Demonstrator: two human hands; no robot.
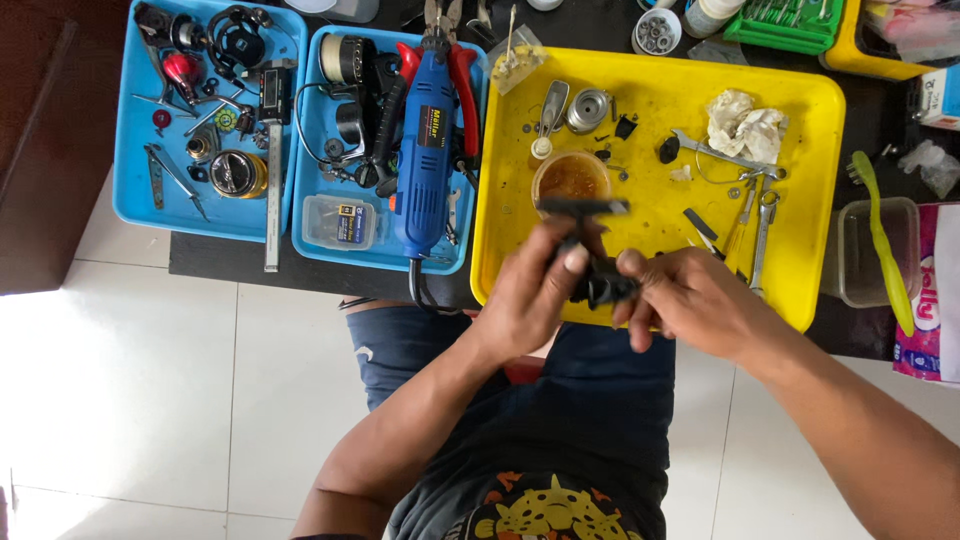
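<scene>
Two hands meet over the near edge of the yellow tray (800,180). The left hand (535,295) has its fingers curled around a black part (590,260), and its thumb (572,262) presses on the thin stem. The right hand (690,300) pinches the fat lower end of the same part with its fingertips (628,268). The part has a flat bar on top, like the letter T, and it is held in the air just above the tray's near edge.

Just past the bar, on the tray, sits a small cup (572,175) with brown stuff inside. Near the far edge of the tray lie a shiny round metal piece (588,110) and a silver handle (552,108). A crumpled white rag (745,125) lies near the far right corner. Wrenches (758,215) and tiny screws lie near the right side.

Left of the yellow tray are two blue trays. The nearer one (470,230) holds a blue power tool (425,160), red pliers (462,80) and a small clear box (340,222). The one by the left edge of the table (135,190) holds many little metal parts and a long ruler tool (273,170).

On the right side of the table are a clear tub (865,255) and a green toothbrush (885,250). A green case (785,25) sits at the far edge.
</scene>
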